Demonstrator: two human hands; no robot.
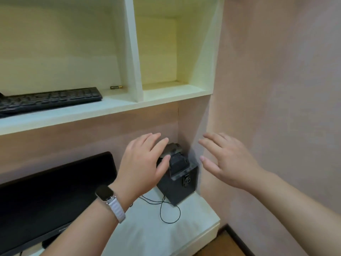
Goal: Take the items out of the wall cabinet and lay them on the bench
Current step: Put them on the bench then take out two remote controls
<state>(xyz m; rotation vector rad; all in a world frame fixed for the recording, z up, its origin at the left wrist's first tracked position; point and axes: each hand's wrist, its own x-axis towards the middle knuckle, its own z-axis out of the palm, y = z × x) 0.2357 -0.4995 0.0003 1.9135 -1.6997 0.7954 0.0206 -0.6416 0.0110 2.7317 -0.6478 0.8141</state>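
The cream wall cabinet (135, 52) has two open bays. A black keyboard (49, 99) lies on the left bay's floor, with a small brass-tipped part (116, 87) beside it at the back. The right bay holds nothing I can see. Below, on the white bench (151, 231), a black speaker box (178, 185) stands in the corner with dark objects (175, 156) stacked on top. My left hand (143, 161), wearing a watch, hovers open over those objects, fingers touching or nearly touching them. My right hand (227, 159) is open to the right of the box, holding nothing.
A black monitor (55, 191) stands on the bench at the left. A thin black cable (166, 209) loops on the bench in front of the speaker. Pink walls close the corner behind and to the right. Wooden floor (227, 244) shows past the bench's right edge.
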